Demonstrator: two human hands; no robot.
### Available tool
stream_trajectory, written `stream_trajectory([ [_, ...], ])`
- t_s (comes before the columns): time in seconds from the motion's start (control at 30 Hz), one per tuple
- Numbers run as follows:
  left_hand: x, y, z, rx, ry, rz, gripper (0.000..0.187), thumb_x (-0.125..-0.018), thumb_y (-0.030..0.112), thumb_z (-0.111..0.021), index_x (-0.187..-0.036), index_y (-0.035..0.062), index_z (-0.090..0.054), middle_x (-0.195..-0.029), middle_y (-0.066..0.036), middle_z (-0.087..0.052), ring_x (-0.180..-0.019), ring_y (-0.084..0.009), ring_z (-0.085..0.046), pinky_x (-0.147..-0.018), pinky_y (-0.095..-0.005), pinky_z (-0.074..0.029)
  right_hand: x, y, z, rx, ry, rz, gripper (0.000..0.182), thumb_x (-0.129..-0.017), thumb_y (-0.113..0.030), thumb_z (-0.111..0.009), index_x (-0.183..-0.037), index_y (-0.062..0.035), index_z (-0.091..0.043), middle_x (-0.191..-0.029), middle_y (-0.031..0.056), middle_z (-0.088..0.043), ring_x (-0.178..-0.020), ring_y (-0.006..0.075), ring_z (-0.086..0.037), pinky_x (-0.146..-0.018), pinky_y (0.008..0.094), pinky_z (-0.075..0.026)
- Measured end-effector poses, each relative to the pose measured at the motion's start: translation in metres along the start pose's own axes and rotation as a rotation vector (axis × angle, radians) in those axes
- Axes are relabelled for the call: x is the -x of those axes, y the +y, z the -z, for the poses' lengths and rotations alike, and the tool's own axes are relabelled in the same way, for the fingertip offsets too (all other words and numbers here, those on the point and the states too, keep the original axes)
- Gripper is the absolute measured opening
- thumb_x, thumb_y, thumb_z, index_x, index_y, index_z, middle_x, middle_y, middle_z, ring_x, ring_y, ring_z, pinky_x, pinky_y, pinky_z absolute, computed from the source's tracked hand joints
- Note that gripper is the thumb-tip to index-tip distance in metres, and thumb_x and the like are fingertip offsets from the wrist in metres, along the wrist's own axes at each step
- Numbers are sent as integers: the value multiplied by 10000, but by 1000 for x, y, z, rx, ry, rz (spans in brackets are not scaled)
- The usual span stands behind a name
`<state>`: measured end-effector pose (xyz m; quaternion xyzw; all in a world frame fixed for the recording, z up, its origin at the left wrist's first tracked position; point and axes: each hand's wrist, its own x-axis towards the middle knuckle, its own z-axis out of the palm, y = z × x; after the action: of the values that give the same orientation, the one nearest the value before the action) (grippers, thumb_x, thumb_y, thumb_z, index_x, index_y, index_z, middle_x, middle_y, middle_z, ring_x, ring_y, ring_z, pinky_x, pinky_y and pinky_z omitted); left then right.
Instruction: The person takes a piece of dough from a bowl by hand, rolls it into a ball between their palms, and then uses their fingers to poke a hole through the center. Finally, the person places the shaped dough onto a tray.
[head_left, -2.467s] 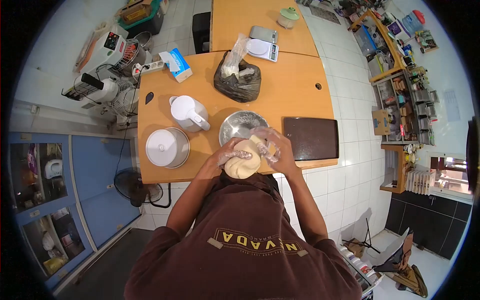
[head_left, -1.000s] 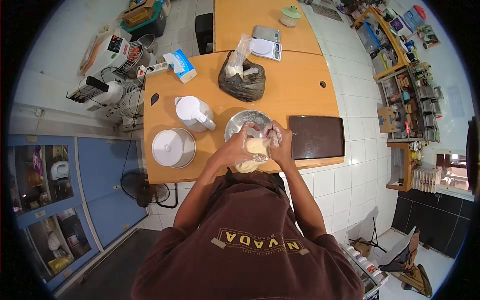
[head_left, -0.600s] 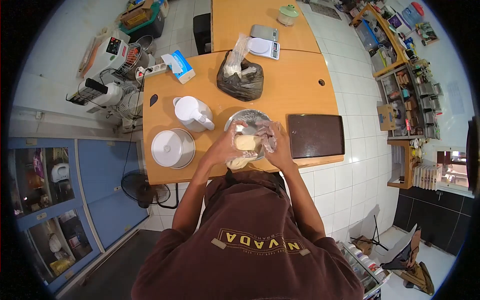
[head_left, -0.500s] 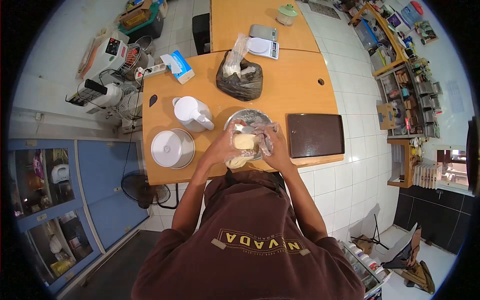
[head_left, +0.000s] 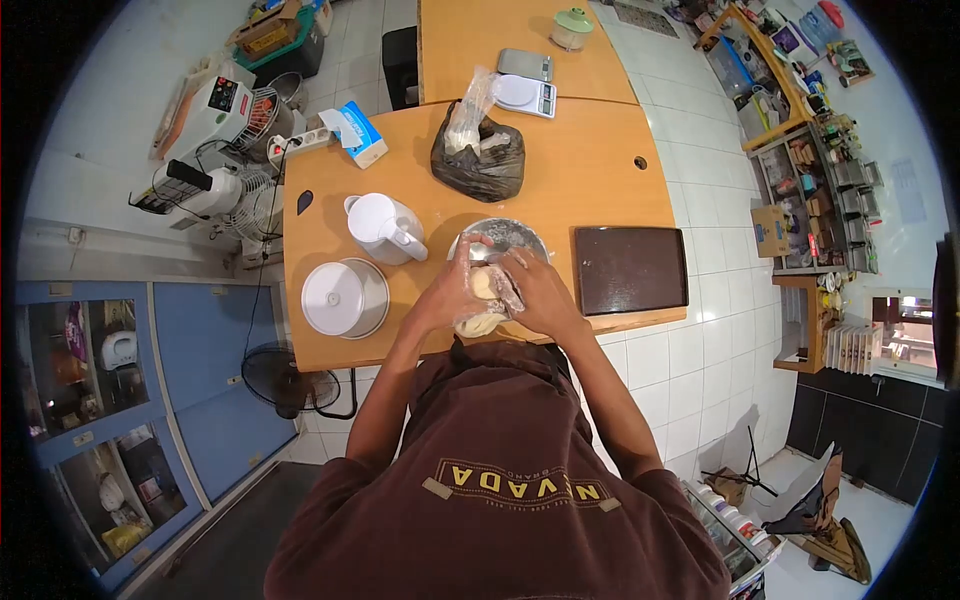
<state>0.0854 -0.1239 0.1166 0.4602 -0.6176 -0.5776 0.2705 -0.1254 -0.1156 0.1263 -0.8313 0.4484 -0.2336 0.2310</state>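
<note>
A lump of pale dough [head_left: 482, 322] is between my two hands, over the near side of a metal bowl [head_left: 508, 231] dusted with white. My left hand [head_left: 450, 293] is wrapped round its left side, with a whitish coating on the fingers. From the right, my right hand [head_left: 536, 290] curls over the dough, and its fingers cover much of it. Part of the dough hangs down below the hands toward my apron.
Left of the bowl stand a white pitcher [head_left: 385, 226] and a white lidded container [head_left: 345, 298]. A dark baking tray [head_left: 631, 270] lies to the right. Behind are a black plastic bag [head_left: 478, 160] and a white kitchen scale [head_left: 526, 95].
My right hand has shifted left and turned over the dough, hiding more of it. My left hand stays on its side of the dough.
</note>
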Motion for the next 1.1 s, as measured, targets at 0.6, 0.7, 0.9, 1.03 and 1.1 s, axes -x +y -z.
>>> stream_trajectory([
  [0.6, -31, -61, -3, -425, -67, -255, 658, -702, 156, -871, -1308, 39, -641, -1307, -189, -684, -1215, -394, -643, -1042, -463, -516, -2, 46, -48, -242, 43, -537, 402, -1030, -349, -618, -1280, -57, -500, -948, 328, -704, -915, 561, -658, -799, 617, -495],
  [0.7, -41, -103, -12, -569, -45, -310, 672, -702, 139, -866, -1333, 49, -652, -1355, -176, -652, -1252, -391, -614, -1059, -463, -509, 4, 66, -80, -287, 38, -663, 497, -1051, -448, -590, -1229, 6, -494, -1021, 363, -694, -973, 582, -651, -836, 621, -491],
  [0.9, -62, -153, -30, -617, -87, -239, 692, -717, 161, -889, -1362, 88, -649, -1376, -150, -633, -1270, -382, -601, -1060, -484, -494, 22, 105, -134, -289, -48, -764, 572, -1045, -436, -597, -1220, 94, -468, -1086, 379, -693, -1067, 537, -677, -902, 555, -517],
  [1.03, -77, -182, -37, -679, -47, -285, 701, -737, 167, -879, -1390, 118, -630, -1423, -132, -603, -1285, -372, -596, -1045, -494, -491, 27, 106, -149, -474, 13, -915, 535, -1043, -400, -608, -1265, 64, -462, -1151, 354, -683, -1119, 487, -680, -941, 507, -512],
  [1.1, -81, -184, -41, -651, -17, -285, 701, -746, 153, -868, -1400, 116, -622, -1424, -142, -602, -1291, -383, -590, -1045, -499, -492, 28, 114, -157, -605, 71, -967, 501, -1042, -377, -621, -1273, 39, -466, -1180, 332, -675, -1142, 465, -674, -961, 483, -505],
])
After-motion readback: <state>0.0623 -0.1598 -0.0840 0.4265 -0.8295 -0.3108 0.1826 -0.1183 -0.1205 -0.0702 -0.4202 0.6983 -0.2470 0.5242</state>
